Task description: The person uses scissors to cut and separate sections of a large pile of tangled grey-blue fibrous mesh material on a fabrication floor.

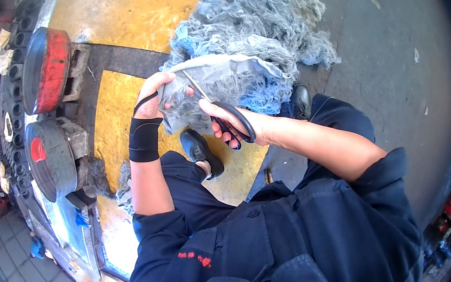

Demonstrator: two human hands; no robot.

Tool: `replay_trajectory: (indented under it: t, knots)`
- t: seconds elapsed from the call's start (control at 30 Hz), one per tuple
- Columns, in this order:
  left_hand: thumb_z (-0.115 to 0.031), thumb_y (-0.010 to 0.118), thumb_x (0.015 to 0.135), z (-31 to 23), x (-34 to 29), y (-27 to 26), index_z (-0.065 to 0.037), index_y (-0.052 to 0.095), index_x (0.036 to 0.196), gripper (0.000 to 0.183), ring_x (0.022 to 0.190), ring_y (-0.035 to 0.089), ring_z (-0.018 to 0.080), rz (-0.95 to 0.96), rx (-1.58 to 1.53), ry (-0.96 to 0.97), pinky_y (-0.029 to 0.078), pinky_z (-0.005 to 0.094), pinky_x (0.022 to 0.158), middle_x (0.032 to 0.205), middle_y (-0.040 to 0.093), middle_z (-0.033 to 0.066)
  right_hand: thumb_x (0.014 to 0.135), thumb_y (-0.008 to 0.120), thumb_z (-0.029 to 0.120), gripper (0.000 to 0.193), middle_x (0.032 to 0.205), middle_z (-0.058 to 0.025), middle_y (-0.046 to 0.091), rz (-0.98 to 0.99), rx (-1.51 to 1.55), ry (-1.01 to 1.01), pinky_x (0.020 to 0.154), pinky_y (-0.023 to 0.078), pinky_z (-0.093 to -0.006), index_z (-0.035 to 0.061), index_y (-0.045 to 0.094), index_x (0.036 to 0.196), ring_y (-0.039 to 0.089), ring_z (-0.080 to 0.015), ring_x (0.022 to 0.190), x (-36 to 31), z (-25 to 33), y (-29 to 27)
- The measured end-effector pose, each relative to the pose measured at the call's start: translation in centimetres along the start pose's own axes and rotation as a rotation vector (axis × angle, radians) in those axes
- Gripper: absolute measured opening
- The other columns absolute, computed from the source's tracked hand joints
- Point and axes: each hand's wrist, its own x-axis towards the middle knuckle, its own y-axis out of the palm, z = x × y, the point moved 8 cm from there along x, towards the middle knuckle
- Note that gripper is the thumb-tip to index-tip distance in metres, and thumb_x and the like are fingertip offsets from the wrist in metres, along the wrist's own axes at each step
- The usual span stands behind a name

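Note:
My left hand point(151, 94), in a black wrist wrap point(143, 139), is closed on the edge of a frayed grey cloth point(191, 82). My right hand point(234, 119) grips scissors point(243, 126) by their dark handles, with fingers through the loops. Their slim metal blades point up and left over the cloth, close to my left hand. Whether the blades are cutting into the fabric cannot be made out. Beyond and to the right of my hands, the cloth runs into a shaggy heap of grey and blue frayed fabric point(260, 15).
Yellow-painted floor patches point(121, 11) lie ahead and beneath me; dark grey floor point(387, 60) extends right. On the left stand a red-and-black round drum point(48, 70), a second grey drum point(54, 159), and several dark rings point(18, 124). My black shoes point(197, 148) are beside the cloth.

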Motion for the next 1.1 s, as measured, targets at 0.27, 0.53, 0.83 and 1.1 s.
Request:
replay_trajectory:
  t: [0.27,0.53,0.83,1.1]
  knots:
    - [-0.029,0.054,0.091,-0.4,-0.6,1.4,-0.002,0.062,0.096,0.029,0.052,0.056,0.0057,0.014,0.039,0.000,0.033,0.0163,0.037,0.075,0.067,0.0063,0.080,0.043,0.074,0.064,0.067,0.0012,0.040,-0.037,-0.009,-0.072,0.049,0.034,-0.0225,0.0105,0.047,0.077,0.041,-0.0089,0.059,1.3,-0.2,0.2]
    - [-0.029,0.052,0.092,-0.9,-1.0,2.5,-0.003,0.063,0.098,0.029,0.051,0.055,0.0048,0.036,0.065,0.029,0.034,0.0162,0.038,0.074,0.067,0.0047,0.081,0.045,0.073,0.058,0.066,0.0047,0.037,0.030,0.190,-0.073,0.045,0.029,-0.0211,0.0151,0.043,0.074,0.036,-0.0063,0.053,0.3,0.7,1.0]
    - [-0.024,0.057,0.090,-1.4,-0.9,1.9,-0.001,0.062,0.095,0.023,0.058,0.060,0.0078,-0.012,0.049,0.127,0.044,0.0184,0.048,0.078,0.066,0.0058,0.080,0.045,0.074,0.059,0.062,0.0058,0.035,0.027,0.084,-0.033,0.043,0.028,-0.0196,0.0165,0.040,0.071,0.033,-0.0056,0.050,-0.8,1.3,0.5]
    - [-0.017,0.058,0.091,-1.7,-0.8,2.0,-0.002,0.058,0.091,0.015,0.070,0.061,0.0097,0.066,-0.006,0.169,0.049,0.0235,0.066,0.083,0.065,0.0061,0.080,0.045,0.074,0.060,0.060,0.0044,0.037,-0.005,0.032,-0.054,0.039,0.028,-0.0197,0.0145,0.039,0.070,0.035,-0.0063,0.045,-1.6,1.6,0.0]
